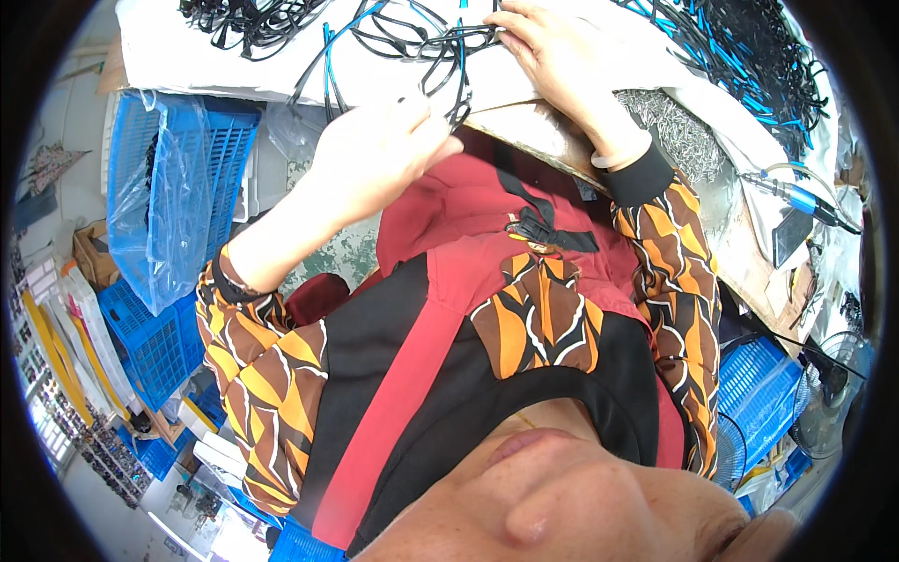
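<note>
Black eyeglass frames, some with blue parts, lie in a loose cluster on a white-covered worktop. Over the worktop's near edge my left hand has its fingers curled in beside a dark frame end, which it seems to grip; glare washes out part of this hand. My right hand is farther forward and to the right. Its thumb and fingertips are closed on a black eyeglass frame at the right side of the cluster.
More black frames are heaped at the far left. Black and blue slender pieces form a big pile at right, beside small silver metal parts. A blue-bodied tool lies right. Blue crates stand left; a fan stands lower right.
</note>
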`<state>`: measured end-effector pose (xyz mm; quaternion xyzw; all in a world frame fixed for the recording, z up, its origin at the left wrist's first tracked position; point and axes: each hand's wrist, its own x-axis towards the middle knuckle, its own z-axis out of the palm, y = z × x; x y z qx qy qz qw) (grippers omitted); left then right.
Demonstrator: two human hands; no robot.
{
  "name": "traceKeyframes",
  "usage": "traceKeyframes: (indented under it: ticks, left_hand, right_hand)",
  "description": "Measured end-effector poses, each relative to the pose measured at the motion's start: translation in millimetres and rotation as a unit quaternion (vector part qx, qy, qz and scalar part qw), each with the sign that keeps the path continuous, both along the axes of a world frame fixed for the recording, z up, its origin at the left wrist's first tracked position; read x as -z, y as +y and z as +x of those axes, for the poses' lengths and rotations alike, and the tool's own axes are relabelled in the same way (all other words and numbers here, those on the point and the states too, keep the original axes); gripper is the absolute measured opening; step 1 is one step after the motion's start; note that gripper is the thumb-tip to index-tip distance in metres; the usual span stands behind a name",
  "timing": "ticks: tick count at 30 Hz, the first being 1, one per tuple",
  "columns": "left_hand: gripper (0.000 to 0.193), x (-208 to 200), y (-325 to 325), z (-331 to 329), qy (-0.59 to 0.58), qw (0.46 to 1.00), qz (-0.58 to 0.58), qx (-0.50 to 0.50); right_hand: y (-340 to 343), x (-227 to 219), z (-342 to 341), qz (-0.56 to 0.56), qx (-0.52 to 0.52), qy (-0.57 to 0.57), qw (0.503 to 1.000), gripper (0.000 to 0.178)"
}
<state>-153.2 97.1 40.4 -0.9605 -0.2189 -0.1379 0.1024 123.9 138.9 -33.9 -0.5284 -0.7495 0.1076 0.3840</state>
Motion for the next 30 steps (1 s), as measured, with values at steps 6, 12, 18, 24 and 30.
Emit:
traceKeyframes:
  ticks: [6, 12, 18, 24, 30]
  left_hand:
    - [0.028, -25, -45, -10, 0.026, 0.997, -0.069, -0.001]
    - [0.03, -19, -34, -5, -0.009, 0.997, -0.06, 0.052]
    - [0.031, -2, -2, -10, -0.026, 0.997, -0.023, 0.066]
    - [0.034, 3, 47, 16, -0.021, 1.0, -0.002, 0.017]
    - [0.036, 20, 37, 4, -0.016, 0.999, -0.016, 0.041]
  right_hand:
    - [2, 3, 1, 0.004, -0.003, 0.003, 1.0, 0.03]
    - [0, -1, 0, 0.016, 0.008, 0.003, 1.0, 0.028]
    - [-1, -8, -1, 0.017, -0.005, -0.017, 1.0, 0.025]
    - [-3, -18, -3, -0.042, -0.011, -0.049, 0.998, 0.024]
    - [9, -30, -12, 0.075, -0.018, -0.013, 0.997, 0.023]
